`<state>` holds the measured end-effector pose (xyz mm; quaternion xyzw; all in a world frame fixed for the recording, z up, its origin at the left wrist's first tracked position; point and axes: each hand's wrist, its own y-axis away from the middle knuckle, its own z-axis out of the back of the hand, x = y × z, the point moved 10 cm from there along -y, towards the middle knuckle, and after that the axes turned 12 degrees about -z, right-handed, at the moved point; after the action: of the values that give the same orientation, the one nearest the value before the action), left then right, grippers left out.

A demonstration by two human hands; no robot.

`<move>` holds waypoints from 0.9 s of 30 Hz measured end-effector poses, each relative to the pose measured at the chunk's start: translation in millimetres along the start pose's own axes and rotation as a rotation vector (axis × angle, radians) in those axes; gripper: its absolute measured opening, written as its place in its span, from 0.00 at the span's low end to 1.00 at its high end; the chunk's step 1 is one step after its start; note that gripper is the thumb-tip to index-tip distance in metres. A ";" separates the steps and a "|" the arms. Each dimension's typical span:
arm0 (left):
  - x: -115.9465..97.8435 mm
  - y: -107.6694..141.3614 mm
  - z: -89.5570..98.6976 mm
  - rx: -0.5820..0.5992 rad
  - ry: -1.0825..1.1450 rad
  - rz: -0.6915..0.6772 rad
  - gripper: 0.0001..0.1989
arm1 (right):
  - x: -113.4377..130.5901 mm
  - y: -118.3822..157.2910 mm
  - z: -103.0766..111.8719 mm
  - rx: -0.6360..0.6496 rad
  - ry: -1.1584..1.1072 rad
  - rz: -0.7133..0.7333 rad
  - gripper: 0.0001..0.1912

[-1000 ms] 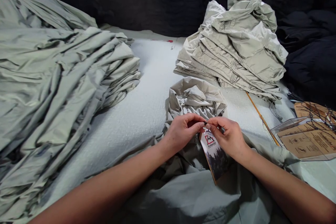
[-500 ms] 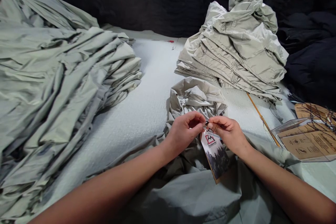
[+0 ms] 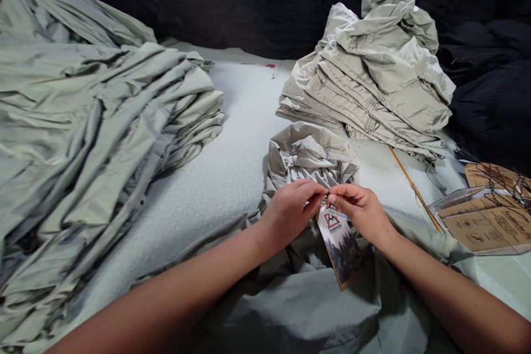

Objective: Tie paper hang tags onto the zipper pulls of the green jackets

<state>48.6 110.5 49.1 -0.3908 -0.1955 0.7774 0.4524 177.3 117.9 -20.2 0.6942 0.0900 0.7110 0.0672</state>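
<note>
A grey-green garment [image 3: 307, 304] lies spread before me, its gathered hood-like part [image 3: 311, 146] pointing away. Over it my left hand [image 3: 290, 210] and my right hand [image 3: 359, 210] meet, fingertips almost touching. Both pinch a small black piece, which looks like the fastener of the tag's string. From there a hang tag [image 3: 338, 243] dangles, printed with a red and black logo and dark trees. Its top edge is partly hidden by my right fingers.
Grey-green garments lie piled at left [image 3: 103, 121], and a folded stack [image 3: 369, 77] stands at back right. A clear tray [image 3: 485, 221] with brown tags and black strings sits at right, near a thin orange-brown strip [image 3: 415, 188]. Dark garments [image 3: 249, 5] line the back.
My left fingers have closed in on the black piece, with thumb and forefinger nearer to the right fingertips. The right hand and the tag have hardly moved.
</note>
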 end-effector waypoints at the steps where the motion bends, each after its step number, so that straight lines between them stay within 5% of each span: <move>1: -1.8 0.1 -0.4 0.010 -0.035 -0.015 0.05 | -0.1 0.0 -0.9 0.006 0.001 0.000 0.13; 12: -1.3 -3.7 3.5 0.016 -0.098 -0.010 0.04 | 0.5 0.3 -6.2 0.019 0.061 -0.004 0.16; 18: 11.1 -1.5 7.6 -0.007 -0.022 0.106 0.03 | 25.1 14.6 -13.2 -0.027 0.365 0.249 0.06; 22: 26.5 1.4 3.3 -0.037 0.207 0.276 0.02 | 42.0 28.4 -19.4 -0.093 0.535 0.432 0.05; 27: 43.7 10.6 -18.9 -0.078 0.681 0.557 0.11 | 27.2 18.1 -5.3 -0.125 0.321 0.286 0.08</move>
<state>45.1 141.5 11.6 -0.6793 0.0484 0.6886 0.2491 171.8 106.1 10.2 0.5723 -0.0441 0.8189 -0.0066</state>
